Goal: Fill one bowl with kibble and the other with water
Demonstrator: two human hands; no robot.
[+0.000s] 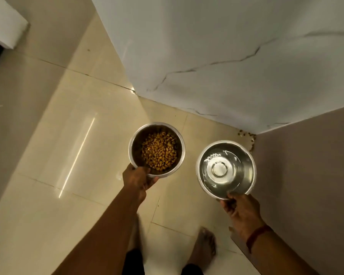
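The left hand (136,180) has its fingers (151,182) clamped on the near rim of a steel bowl (134,147) holding a heap of brown kibble (159,153), and the right hand (241,212) pinches the near rim of a second steel bowl (246,165) holding clear water (218,169). Both bowls are held above the cream tiled floor (68,135), well apart from each other. Beyond the fingers stands a white marble-veined wall (207,46) meeting a plain grey wall (306,165), with scattered crumbs (246,135) in that corner; two bare feet (205,245) show below.

no readable text, labels or nos. anywhere, bowls (225,169) seemingly unmarked
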